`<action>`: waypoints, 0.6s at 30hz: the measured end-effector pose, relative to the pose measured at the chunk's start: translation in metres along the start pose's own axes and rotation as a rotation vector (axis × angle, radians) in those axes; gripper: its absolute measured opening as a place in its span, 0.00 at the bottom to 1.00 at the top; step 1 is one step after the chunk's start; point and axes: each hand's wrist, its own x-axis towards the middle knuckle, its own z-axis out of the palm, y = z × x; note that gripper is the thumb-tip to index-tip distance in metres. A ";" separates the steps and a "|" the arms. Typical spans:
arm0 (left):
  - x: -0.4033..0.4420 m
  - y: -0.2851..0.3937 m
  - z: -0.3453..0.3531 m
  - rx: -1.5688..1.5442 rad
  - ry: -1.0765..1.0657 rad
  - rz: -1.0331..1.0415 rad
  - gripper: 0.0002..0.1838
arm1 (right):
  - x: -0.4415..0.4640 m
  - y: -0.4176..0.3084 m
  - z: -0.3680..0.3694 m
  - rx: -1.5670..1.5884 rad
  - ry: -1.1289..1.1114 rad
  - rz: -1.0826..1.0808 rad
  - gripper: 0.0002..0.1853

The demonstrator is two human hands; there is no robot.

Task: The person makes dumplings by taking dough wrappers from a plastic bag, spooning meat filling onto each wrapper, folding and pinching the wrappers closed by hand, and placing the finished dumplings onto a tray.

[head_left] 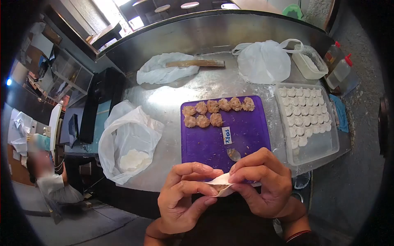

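Note:
Between my two hands is a dumpling (pixel 223 189), a pale wrapper partly folded around brownish meat filling that shows through the gap. My left hand (pixel 184 192) pinches its left end, and my right hand (pixel 262 180) pinches the top and right side. Just beyond them lies a purple board (pixel 201 145) with several balls of meat filling (pixel 212 106) in two rows. A label reading "PORK" (pixel 226 135) sits on the board. Near my right fingers is the bowl of a spoon (pixel 233 154); its handle is hidden.
Rows of finished dumplings (pixel 303 110) fill much of a clear plastic tray on the right. An open plastic bag (pixel 131 143) with pale wrappers lies left. Behind are a wooden rolling pin (pixel 197 63), a tied white bag (pixel 264 61), a flour tub (pixel 310 63) and red-capped bottles (pixel 341 70). A person (pixel 57 184) sits far left.

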 end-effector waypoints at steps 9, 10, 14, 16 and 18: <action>0.009 0.001 0.014 0.007 0.031 0.014 0.13 | -0.001 -0.006 0.003 0.024 0.064 -0.017 0.12; 0.009 0.001 0.013 0.008 0.028 0.012 0.13 | -0.001 -0.007 0.002 0.012 0.051 -0.016 0.12; 0.010 0.002 0.012 0.123 -0.008 0.019 0.13 | -0.002 -0.008 0.000 -0.026 0.015 -0.029 0.12; 0.009 0.003 0.013 0.166 0.004 0.012 0.13 | -0.001 -0.008 -0.001 -0.027 0.001 -0.031 0.12; 0.008 0.003 0.016 0.221 0.052 0.021 0.12 | 0.000 -0.009 -0.001 -0.028 -0.012 -0.035 0.12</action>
